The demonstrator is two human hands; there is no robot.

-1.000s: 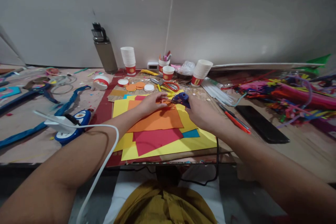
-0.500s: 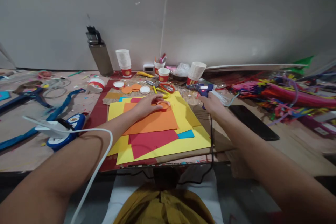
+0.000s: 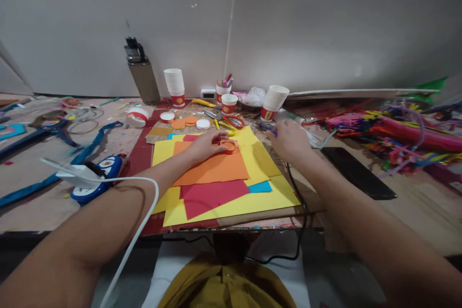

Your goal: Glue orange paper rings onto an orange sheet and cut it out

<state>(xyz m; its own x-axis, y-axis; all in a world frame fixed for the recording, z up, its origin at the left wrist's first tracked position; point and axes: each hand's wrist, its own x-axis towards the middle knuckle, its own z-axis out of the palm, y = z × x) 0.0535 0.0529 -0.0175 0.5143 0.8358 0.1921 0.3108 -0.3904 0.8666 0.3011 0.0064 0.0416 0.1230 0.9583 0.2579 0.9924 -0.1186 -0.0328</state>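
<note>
My left hand [image 3: 208, 147] rests over the orange sheet [image 3: 212, 167], its fingers closed on a small orange paper ring [image 3: 228, 147]. Under that sheet lie yellow sheets [image 3: 277, 193], a red sheet [image 3: 212, 197] and a bit of blue paper [image 3: 260, 186]. To the right my right hand [image 3: 290, 142] is blurred over the dark blue glue gun [image 3: 267, 128], which shows beyond its fingertips; the grip is hidden. A black cord runs down from there. Orange discs [image 3: 178, 123] and a white lid [image 3: 202, 124] lie beyond my left hand.
Behind stand cup stacks [image 3: 173, 84], a single cup [image 3: 229, 104] and a tall bottle [image 3: 144, 79]. Red-handled scissors [image 3: 233, 121] lie near the middle. A phone [image 3: 357, 173] and coloured pipe cleaners [image 3: 393, 127] are at the right. A white cable crosses above my left forearm, near a blue power strip [image 3: 108, 166].
My right hand has turned, and the glue gun sits lower and is more covered by it. The black cord has swung right. My left hand stays at the ring; the view has shifted slightly.
</note>
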